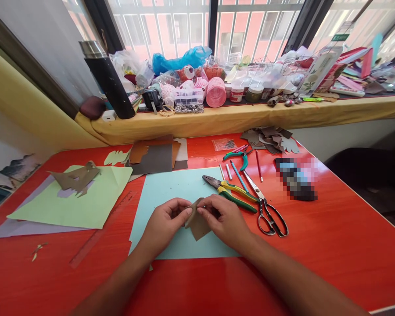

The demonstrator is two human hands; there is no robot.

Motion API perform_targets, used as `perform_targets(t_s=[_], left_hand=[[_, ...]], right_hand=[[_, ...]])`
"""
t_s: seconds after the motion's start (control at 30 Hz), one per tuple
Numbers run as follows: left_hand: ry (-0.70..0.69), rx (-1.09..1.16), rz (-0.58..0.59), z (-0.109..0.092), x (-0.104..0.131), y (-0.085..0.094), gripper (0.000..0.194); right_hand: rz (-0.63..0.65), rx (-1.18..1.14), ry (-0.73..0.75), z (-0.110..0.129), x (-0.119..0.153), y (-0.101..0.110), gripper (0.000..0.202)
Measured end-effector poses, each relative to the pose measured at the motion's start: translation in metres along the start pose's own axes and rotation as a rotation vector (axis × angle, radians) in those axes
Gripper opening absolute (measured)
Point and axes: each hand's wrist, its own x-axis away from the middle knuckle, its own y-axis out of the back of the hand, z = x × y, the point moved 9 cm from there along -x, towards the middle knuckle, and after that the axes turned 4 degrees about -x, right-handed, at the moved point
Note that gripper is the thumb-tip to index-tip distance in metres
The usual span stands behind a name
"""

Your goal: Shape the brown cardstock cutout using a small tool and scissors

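Between my two hands is a small grey-brown piece of leather-like sheet [199, 227], held above a light blue sheet of paper [164, 193]. My left hand [171, 221] pinches its upper left edge, thumb on top. From the other side my right hand [225, 219] grips the upper right part with thumb and curled fingers. The piece looks folded or overlapped near the top; the fingers hide part of it. Just beyond my right hand lie pliers [230, 189] with yellow-green handles. Scissors [265, 204] rest to their right, blades pointing away.
Green paper [75, 197] with a brown scrap [75, 177] lies left, beside a clear ruler [102, 230]. Stacked sheets [154, 156] sit at the back. Green-handled pliers [238, 156], pens and a scrap pile [271, 139] are back right. A black flask [108, 81] stands on the crowded windowsill.
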Motion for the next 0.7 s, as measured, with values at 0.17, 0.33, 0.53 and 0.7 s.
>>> perform_targets(t_s=[0.17, 0.33, 0.53, 0.7], left_hand=[[-0.061, -0.185, -0.048, -0.004, 0.005, 0.001, 0.024], [-0.182, -0.330, -0.086, -0.016, 0.011, 0.000, 0.013], [-0.322, -0.469, -0.065, -0.021, 0.014, -0.004, 0.012], [-0.331, -0.486, -0.022, -0.023, 0.014, -0.009, 0.014]], right_hand=[[0.017, -0.002, -0.011, 0.000, -0.001, -0.001, 0.010], [0.044, 0.002, -0.031, -0.003, 0.001, -0.004, 0.010], [0.070, 0.012, -0.045, -0.006, 0.001, -0.007, 0.008], [0.090, -0.007, -0.102, -0.010, 0.003, -0.009, 0.006]])
